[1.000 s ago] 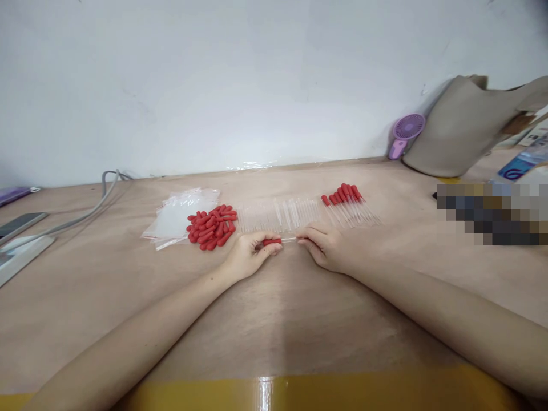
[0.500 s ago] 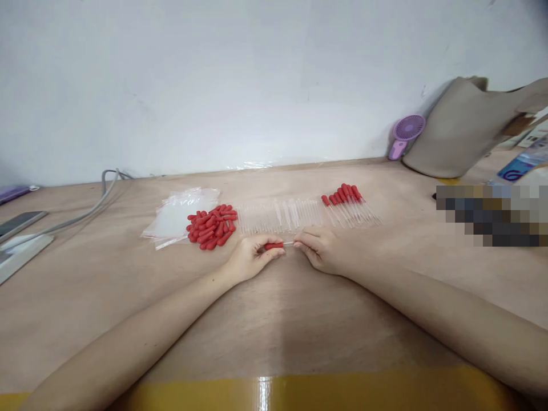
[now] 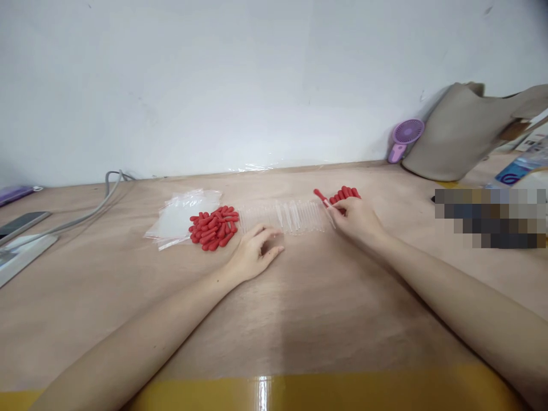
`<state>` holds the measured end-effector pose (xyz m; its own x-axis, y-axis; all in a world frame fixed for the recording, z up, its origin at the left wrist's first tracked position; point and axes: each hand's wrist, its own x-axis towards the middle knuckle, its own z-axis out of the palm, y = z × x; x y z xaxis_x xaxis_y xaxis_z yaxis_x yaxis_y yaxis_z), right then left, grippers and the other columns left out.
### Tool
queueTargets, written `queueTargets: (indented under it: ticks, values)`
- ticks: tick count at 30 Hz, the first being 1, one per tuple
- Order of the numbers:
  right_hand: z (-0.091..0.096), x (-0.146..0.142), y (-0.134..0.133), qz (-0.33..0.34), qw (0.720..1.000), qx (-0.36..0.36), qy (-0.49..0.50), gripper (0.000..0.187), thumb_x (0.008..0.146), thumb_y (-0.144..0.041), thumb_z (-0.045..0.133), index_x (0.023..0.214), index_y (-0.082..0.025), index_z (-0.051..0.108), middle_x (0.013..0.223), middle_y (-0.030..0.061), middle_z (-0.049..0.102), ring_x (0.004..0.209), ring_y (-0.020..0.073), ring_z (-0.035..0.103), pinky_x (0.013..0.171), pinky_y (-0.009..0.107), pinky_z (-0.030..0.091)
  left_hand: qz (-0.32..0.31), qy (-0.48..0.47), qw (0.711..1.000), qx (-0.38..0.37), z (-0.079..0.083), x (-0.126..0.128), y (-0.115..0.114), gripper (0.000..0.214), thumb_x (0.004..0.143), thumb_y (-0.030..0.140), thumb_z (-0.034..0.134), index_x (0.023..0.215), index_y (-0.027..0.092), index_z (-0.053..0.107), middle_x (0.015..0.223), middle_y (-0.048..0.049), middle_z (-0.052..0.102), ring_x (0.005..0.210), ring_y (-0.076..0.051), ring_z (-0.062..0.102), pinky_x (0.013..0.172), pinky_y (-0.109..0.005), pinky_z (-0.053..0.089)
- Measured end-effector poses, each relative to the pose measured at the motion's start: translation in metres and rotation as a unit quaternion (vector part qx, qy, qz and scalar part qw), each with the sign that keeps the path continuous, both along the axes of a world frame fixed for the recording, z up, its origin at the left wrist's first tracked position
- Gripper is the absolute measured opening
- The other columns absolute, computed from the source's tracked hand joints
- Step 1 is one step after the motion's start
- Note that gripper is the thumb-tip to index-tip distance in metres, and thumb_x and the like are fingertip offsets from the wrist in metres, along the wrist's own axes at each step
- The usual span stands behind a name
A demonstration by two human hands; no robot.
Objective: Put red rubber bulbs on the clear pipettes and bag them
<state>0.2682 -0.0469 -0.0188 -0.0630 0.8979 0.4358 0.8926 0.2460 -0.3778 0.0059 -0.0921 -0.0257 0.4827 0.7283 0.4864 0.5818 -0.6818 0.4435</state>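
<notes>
Red-bulbed dropper [image 3: 319, 195] is pinched in right hand [image 3: 357, 218], beside red-bulbed row [image 3: 347, 193] | left hand [image 3: 252, 252] unloaded, thumb parted from fingers | clear tubes [image 3: 295, 215] are laid side by side

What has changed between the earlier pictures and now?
The right hand moved right and away from the person, carrying a red-capped tube toward the other capped tubes. The left hand let go of it and stays nearly in place, open. The red cap pile and plastic bags look unchanged.

No readable text; bottle label [image 3: 510, 176] too small.
</notes>
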Motion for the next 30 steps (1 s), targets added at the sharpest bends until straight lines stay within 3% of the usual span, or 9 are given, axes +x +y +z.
queueTargets:
  ticks: [5, 19, 25, 30]
  values:
    - [0.005, 0.019, 0.009, -0.114, 0.993, -0.038, -0.005, 0.028, 0.077, -0.036, 0.051, 0.060, -0.016, 0.060, 0.061, 0.0105, 0.059, 0.060, 0.0213, 0.054, 0.057, 0.033, 0.034, -0.057, 0.053, 0.997, 0.025, -0.001, 0.003, 0.000, 0.016, 0.083, 0.024, 0.051, 0.091, 0.017, 0.062, 0.095, -0.0074, 0.060, 0.087, -0.018, 0.056, 0.079, -0.033, 0.046]
    - [0.003, 0.014, 0.015, -0.183, 0.975, -0.103, -0.073, 0.040, 0.076, -0.050, 0.043, 0.058, -0.019, 0.060, 0.070, 0.0109, 0.060, 0.072, 0.0288, 0.058, 0.058, 0.038, 0.038, -0.063, 0.071, 0.995, 0.012, 0.002, 0.005, -0.001, 0.019, 0.086, 0.023, 0.045, 0.089, 0.017, 0.063, 0.086, -0.0071, 0.062, 0.083, -0.018, 0.057, 0.078, -0.033, 0.046]
    - [-0.001, -0.001, 0.011, -0.127, 0.990, -0.038, -0.048, 0.035, 0.076, -0.049, 0.047, 0.061, -0.020, 0.059, 0.071, 0.0078, 0.062, 0.075, 0.0262, 0.058, 0.065, 0.040, 0.042, -0.064, 0.075, 0.995, 0.015, 0.000, 0.005, -0.001, 0.019, 0.086, 0.023, 0.046, 0.090, 0.015, 0.063, 0.088, -0.0079, 0.062, 0.083, -0.018, 0.056, 0.077, -0.032, 0.046]
    - [-0.009, -0.008, 0.014, -0.070, 0.993, 0.012, -0.098, 0.031, 0.078, -0.041, 0.048, 0.063, -0.018, 0.063, 0.066, 0.0098, 0.061, 0.085, 0.0282, 0.058, 0.081, 0.046, 0.040, -0.066, 0.080, 0.995, 0.016, 0.000, 0.006, 0.000, 0.019, 0.086, 0.024, 0.046, 0.090, 0.015, 0.063, 0.087, -0.0079, 0.061, 0.083, -0.018, 0.056, 0.077, -0.031, 0.046]
